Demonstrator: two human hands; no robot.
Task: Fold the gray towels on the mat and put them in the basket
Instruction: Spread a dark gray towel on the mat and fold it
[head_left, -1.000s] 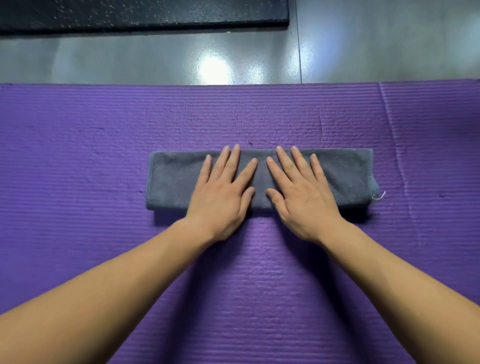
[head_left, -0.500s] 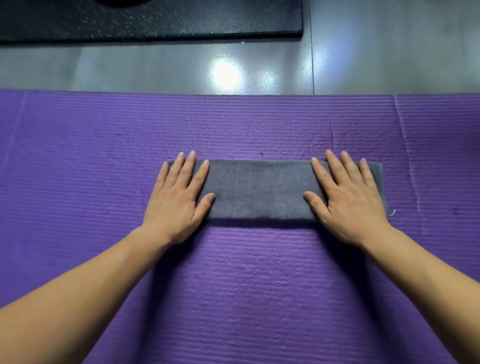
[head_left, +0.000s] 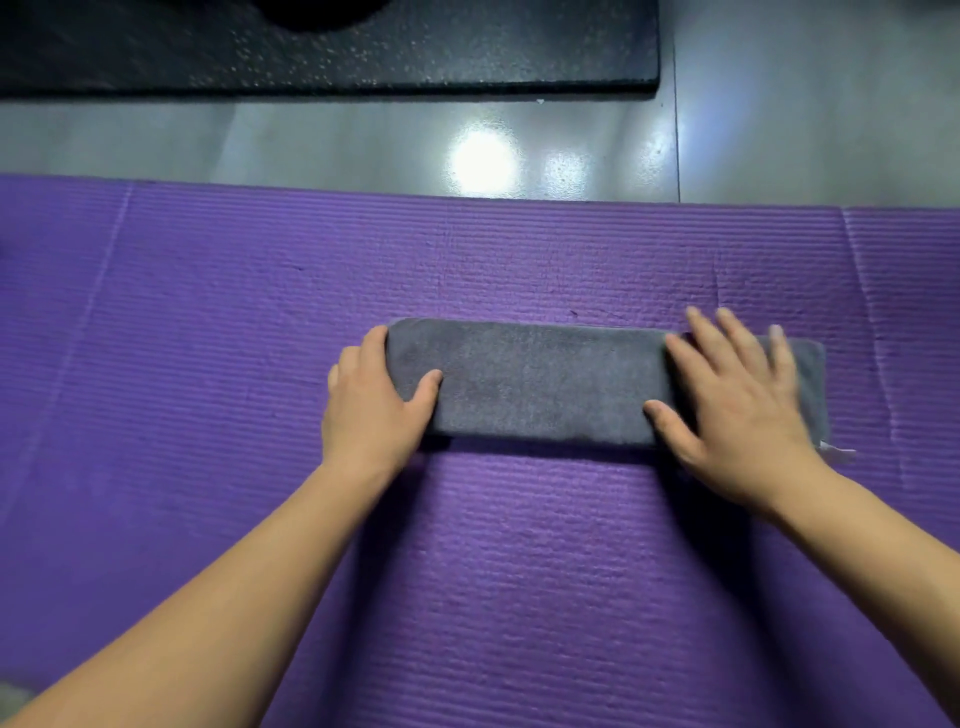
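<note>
Left to right on the purple mat (head_left: 467, 597): the left hand (head_left: 371, 410) is pinching the near end of the gray towel (head_left: 540, 384), thumb on top, fingers curling round its edge. The towel, a narrow folded strip, is lying with its long axis running straight across between both hands, so I am judging an end-to-end fold is coming. The right hand (head_left: 737, 410), blurred, is pressing the far end with fingers straight and spread. I am seeing no obstacle between the ends; the basket is not showing.
</note>
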